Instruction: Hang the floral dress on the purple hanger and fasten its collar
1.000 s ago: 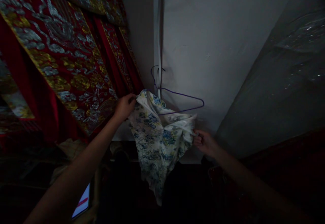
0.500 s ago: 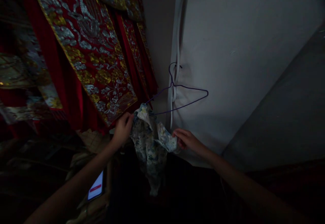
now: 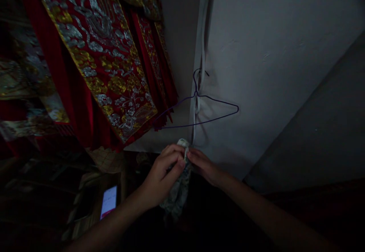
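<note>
A patterned garment, pale with blue-green print, hangs bunched from both my hands near the middle of the head view. My left hand has its fingers closed on the garment's upper part. Close beside it, my right hand pinches the same gathered cloth at its top edge. Above them a thin purple wire hanger hangs on the wall with no cloth on it. The garment's lower end fades into shadow, and its exact kind cannot be made out.
Red cloth with gold and silver embroidery hangs at the left, reaching the hanger's left end. A white cable runs down the pale wall. At lower left lies a phone with a lit screen beside dim wooden furniture.
The garment has come off the hanger's left end and moved below it. My left hand has moved right and down, bringing both hands together. The phone's screen content has changed.
</note>
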A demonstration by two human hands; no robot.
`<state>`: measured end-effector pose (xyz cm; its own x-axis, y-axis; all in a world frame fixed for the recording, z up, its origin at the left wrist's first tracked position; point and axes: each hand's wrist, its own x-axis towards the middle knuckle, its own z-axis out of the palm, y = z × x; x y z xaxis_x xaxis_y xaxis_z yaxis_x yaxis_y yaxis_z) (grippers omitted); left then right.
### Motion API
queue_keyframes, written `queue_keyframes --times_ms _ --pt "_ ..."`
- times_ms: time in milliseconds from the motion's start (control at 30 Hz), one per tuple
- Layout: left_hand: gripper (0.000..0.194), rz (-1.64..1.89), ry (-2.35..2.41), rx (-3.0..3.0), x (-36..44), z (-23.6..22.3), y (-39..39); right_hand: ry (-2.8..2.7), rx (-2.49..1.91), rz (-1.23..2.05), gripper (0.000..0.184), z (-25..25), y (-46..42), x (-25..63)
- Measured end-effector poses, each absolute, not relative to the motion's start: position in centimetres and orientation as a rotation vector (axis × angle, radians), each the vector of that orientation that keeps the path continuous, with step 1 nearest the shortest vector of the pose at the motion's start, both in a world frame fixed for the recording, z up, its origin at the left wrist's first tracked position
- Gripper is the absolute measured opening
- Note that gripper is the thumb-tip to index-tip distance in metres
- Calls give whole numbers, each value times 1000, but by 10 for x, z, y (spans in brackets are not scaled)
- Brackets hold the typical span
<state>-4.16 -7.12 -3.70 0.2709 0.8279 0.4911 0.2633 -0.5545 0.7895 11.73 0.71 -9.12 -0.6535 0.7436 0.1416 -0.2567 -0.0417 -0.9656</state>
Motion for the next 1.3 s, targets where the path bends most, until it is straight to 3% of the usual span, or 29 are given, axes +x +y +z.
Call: queue_keyframes --times_ms 167,233,333,500,633,833,967,1100,1300 --pt "20 1330 1074 1812 -39 -57 -68 -1450 -663 1758 35 -85 0 128" --pt "28 1302 1099 1609 -41 -72 -62 -1444 -704 1719 30 -82 -2 129" --pt "43 1044 1016 1417 -46 -93 -57 -1369 -748 1653 26 -73 -1 134" --pt "51 542 1007 1663 -50 -124 -62 -1184 -824 1656 20 -55 4 146" --pt "44 422 1249 1975 -61 -130 -53 -1034 -877 1523 25 -51 21 165" --pt "38 856 1425 1935 -94 -101 -28 -1246 -1032 1472 27 -53 43 209" --pt "40 1141 1533 1880 -105 -74 -22 -1846 -1080 1743 51 -54 28 211" --pt "37 1126 1703 2074 -119 -66 -17 -2273 -893 1949 25 -38 17 207" --pt "35 529 1929 2561 -136 -90 -15 -1600 -901 1270 22 -3 50 207"
